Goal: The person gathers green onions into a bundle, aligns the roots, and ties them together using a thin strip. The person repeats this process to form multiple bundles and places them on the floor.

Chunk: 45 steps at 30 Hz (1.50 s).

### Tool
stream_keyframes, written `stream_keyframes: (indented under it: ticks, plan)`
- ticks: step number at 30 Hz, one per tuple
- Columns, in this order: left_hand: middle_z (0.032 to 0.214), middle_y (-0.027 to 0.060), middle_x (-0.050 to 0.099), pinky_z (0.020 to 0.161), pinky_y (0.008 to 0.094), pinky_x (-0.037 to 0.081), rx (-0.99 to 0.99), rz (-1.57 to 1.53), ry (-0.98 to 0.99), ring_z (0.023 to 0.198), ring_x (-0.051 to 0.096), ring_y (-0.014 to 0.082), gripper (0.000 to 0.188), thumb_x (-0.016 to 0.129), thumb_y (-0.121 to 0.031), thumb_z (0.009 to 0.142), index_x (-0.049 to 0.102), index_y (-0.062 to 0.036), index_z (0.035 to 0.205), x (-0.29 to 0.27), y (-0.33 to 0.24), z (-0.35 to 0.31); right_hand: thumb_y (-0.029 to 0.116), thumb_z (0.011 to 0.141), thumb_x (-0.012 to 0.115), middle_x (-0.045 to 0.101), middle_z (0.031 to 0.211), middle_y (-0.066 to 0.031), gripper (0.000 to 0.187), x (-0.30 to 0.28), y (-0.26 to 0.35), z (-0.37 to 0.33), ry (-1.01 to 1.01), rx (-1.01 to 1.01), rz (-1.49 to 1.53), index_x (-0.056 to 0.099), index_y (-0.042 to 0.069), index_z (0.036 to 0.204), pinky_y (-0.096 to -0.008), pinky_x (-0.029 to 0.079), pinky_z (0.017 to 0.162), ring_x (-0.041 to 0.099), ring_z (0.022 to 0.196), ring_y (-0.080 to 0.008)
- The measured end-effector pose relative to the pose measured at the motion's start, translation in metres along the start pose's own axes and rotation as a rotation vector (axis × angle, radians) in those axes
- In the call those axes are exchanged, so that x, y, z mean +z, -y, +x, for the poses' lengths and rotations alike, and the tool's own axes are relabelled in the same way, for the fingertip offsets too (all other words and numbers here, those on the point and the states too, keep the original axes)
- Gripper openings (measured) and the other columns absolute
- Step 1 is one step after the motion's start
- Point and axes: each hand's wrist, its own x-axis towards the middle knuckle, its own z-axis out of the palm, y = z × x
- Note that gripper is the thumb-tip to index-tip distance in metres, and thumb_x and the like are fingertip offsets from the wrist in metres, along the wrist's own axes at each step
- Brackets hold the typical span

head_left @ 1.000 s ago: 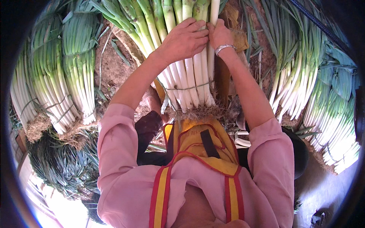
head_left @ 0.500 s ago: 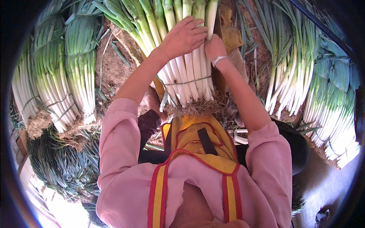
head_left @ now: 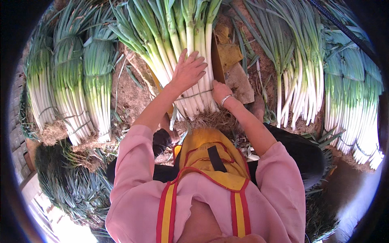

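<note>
A large bunch of long green onions [head_left: 194, 87] lies in front of me, its leaves pointing away and its tangled roots [head_left: 208, 120] toward my body. A thin green tie [head_left: 197, 94] circles the white stalks just above the roots. Flat across the upper side of the stalks rests my left hand [head_left: 189, 72], fingers spread. My right hand [head_left: 222, 92], with a bracelet at its wrist, is closed against the right edge of the bunch beside the tie. Whatever its curled fingers grip is hidden.
Several tied onion bundles [head_left: 72, 93] lie at left, and more bundles [head_left: 348, 109] at far right. Untied onions [head_left: 300, 85] spread nearer on the right. A dark green heap of leaves [head_left: 69, 182] sits at lower left. A dark cord [head_left: 344, 31] crosses the upper right.
Both hands have slid down the bunch toward the root end. My left fingers are more spread, and my right hand has reached the level of the tie. The whole view has shifted slightly.
</note>
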Motion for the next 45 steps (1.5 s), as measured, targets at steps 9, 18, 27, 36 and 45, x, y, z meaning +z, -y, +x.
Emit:
stream_keyframes:
  ticks: [9, 18, 27, 36, 45]
  plan:
    - [0.125, 0.0016, 0.051, 0.107, 0.0539, 0.017, -0.053, 0.043, -0.023, 0.130, 0.031, 0.0239, 0.023, 0.057, -0.030, 0.080, 0.063, -0.0188, 0.100, 0.015, 0.034, 0.049, 0.006, 0.084, 0.042, 0.058, 0.089, -0.0186, 0.044, 0.009, 0.000, -0.005, -0.099, -0.063, -0.118, 0.034, 0.001, 0.127, -0.0433, 0.052, 0.059, 0.063, 0.072, -0.0352]
    - [0.140, 0.0033, 0.038, 0.109, 0.0514, 0.015, -0.135, 0.138, 0.113, 0.135, 0.021, 0.0260, 0.045, 0.050, -0.043, 0.084, 0.053, -0.0167, 0.121, 0.017, -0.001, 0.021, 0.008, 0.085, 0.041, 0.060, 0.103, -0.0237, 0.047, 0.007, -0.004, -0.006, -0.060, -0.045, -0.033, 0.032, 0.003, 0.131, -0.0462, 0.051, 0.072, 0.062, 0.085, -0.0375]
    - [0.130, 0.0049, 0.046, 0.110, 0.0537, 0.013, -0.201, -0.025, 0.105, 0.132, 0.028, 0.0286, 0.043, 0.065, -0.031, 0.074, 0.058, -0.0170, 0.115, 0.010, -0.080, -0.049, 0.010, 0.081, 0.049, 0.063, 0.089, -0.0208, 0.019, -0.152, -0.027, 0.010, 0.007, -0.320, -0.388, 0.052, 0.006, 0.100, -0.0479, 0.048, 0.074, 0.061, 0.085, -0.0371]
    - [0.107, 0.0136, 0.053, 0.109, 0.0556, 0.012, -0.198, 0.108, 0.337, 0.124, 0.035, 0.0352, 0.018, 0.058, -0.014, 0.070, 0.069, -0.0095, 0.083, 0.024, -0.097, 0.003, 0.019, 0.084, 0.053, 0.063, 0.086, -0.0201, 0.033, -0.258, -0.198, -0.046, -0.511, -0.194, -0.296, 0.051, 0.008, 0.115, -0.0446, 0.047, 0.073, 0.060, 0.082, -0.0384]
    - [0.099, 0.0158, 0.052, 0.108, 0.0513, 0.020, -0.211, 0.154, 0.155, 0.116, 0.038, 0.0373, 0.019, 0.057, -0.010, 0.068, 0.067, 0.0026, 0.078, 0.039, -0.108, 0.002, 0.037, 0.080, 0.059, 0.061, 0.102, -0.0252, 0.052, -0.012, -0.320, -0.119, -0.152, 0.425, 0.058, 0.047, 0.004, 0.118, -0.0475, 0.047, 0.082, 0.058, 0.096, -0.0403]
